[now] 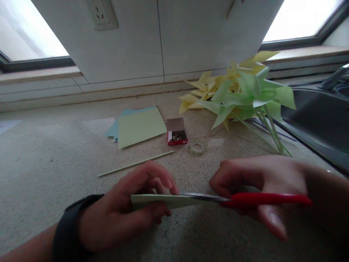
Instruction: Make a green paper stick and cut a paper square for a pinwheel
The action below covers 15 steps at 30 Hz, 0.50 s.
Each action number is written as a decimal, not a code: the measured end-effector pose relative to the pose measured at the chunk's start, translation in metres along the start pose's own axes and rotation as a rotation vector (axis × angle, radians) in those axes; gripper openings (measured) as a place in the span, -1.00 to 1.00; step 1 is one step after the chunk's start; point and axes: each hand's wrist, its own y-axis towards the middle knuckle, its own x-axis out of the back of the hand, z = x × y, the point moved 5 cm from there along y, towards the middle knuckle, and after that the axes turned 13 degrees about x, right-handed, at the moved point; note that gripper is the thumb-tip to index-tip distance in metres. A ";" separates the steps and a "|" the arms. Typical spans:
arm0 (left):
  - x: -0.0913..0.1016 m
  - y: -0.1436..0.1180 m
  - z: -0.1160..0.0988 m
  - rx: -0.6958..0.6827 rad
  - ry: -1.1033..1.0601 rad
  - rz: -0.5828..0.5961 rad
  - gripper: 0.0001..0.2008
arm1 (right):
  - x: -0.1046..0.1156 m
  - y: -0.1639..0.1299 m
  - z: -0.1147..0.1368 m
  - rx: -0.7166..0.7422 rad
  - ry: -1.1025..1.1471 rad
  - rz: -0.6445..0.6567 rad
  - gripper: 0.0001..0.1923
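Observation:
My left hand (136, 203) pinches a pale green sheet of paper (174, 201), which looks folded and is seen nearly edge-on above the counter. Red-handled scissors (253, 199) are gripped in my right hand (261, 178), with the thumb below the handle. Their metal blades point left and meet the paper's right part along its upper edge. How far the blades are apart is hard to see from this angle. Just beyond my left hand lies a thin pale green stick (136, 163).
Behind lie a stack of yellow-green and blue paper (141, 125), a small red box of metal fasteners (177, 136) and a tape roll (197, 147). Yellow and green paper pinwheels (245, 91) rest at the back right, beside a dark sink (319, 116). A wall socket (101, 14) is above.

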 end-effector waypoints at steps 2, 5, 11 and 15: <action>0.001 -0.001 -0.002 -0.038 0.059 -0.038 -0.88 | 0.002 0.001 -0.003 0.001 -0.015 -0.014 -0.21; 0.003 -0.002 -0.004 -0.087 0.174 -0.115 -0.86 | 0.004 0.006 -0.011 0.008 0.055 0.032 -0.26; -0.001 -0.002 -0.001 -0.091 0.101 -0.082 -0.82 | 0.002 0.011 -0.010 0.083 0.088 0.033 -0.31; -0.005 0.001 -0.003 -0.073 0.051 -0.052 -0.78 | -0.003 0.012 -0.012 0.082 0.136 0.013 -0.29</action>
